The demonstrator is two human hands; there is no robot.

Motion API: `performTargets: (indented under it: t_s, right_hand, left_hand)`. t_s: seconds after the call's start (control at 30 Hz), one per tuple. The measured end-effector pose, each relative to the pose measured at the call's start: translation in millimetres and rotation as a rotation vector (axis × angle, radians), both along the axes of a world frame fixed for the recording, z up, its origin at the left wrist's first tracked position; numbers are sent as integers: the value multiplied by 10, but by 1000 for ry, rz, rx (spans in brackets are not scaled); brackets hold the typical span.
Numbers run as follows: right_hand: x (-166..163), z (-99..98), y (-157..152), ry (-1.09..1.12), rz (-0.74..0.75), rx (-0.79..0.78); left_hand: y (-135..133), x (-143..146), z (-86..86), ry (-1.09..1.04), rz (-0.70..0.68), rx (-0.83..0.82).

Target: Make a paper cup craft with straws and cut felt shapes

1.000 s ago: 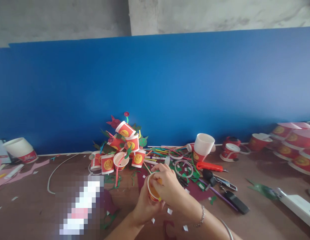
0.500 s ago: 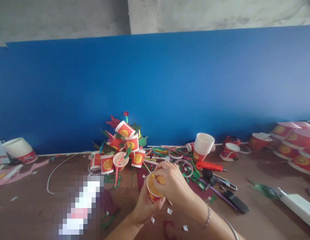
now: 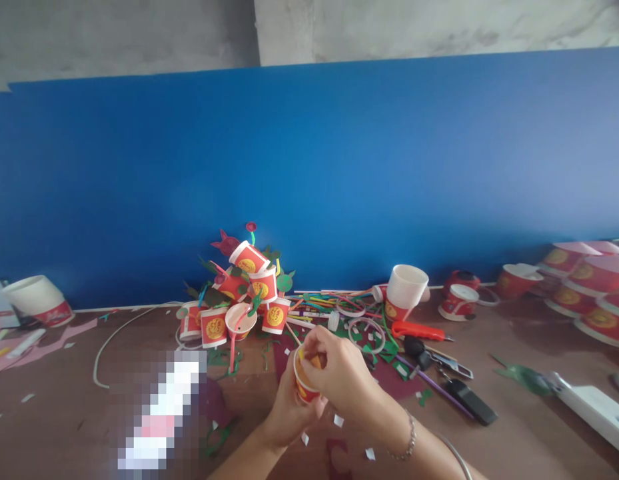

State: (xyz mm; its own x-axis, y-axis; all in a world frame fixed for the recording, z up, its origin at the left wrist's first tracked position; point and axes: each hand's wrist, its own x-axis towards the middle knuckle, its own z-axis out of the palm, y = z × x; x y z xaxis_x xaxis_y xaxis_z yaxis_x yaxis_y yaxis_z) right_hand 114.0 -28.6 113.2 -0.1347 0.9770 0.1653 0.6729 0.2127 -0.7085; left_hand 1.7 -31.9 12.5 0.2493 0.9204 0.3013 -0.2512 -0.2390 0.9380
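My left hand (image 3: 289, 415) is wrapped around a red and white paper cup (image 3: 305, 392), its mouth tilted up toward me. The inside of the cup looks orange-yellow. Over the rim, my right hand (image 3: 339, 365) has its fingers pinched on a small yellow piece (image 3: 302, 355); the fingertips hide most of it, and I cannot tell whether it is fixed to the cup. Beyond my hands, to the left, stands a pile of similar paper cups (image 3: 263, 285) decorated with green and dark red cutouts and bent straws.
Right of my hands lie colored straws (image 3: 314, 303), a tape ring (image 3: 366, 335), a red-orange utility knife (image 3: 422, 331), keys with a black fob (image 3: 472, 402) and stacked cups (image 3: 407, 287). A white device (image 3: 596, 413) is at far right. Paper scraps dot the brown table (image 3: 64, 413). A blue panel (image 3: 309, 167) rises behind.
My right hand has shifted slightly left and its fingers have turned over the rim, so less of the cup's inside shows. My left hand keeps the cup in nearly the same place.
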Motion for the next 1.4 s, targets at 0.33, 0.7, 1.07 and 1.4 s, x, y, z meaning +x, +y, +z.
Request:
performTargets:
  t_s: [0.33,0.7,1.07,1.4]
  right_hand:
    - [4,-6,21,-167,38,41]
    - [14,-40,42,-318,18,47]
    - [-15,-112,49,-279,28,94]
    - [-19,-86,32,-246,67,106]
  left_hand:
    - [-7,-6,24,46,30,30]
    - [-5,-20,-1,-2,-67,2]
    - [-19,12,0,2,-56,-7]
    - [-11,4,-55,11,-22,-40]
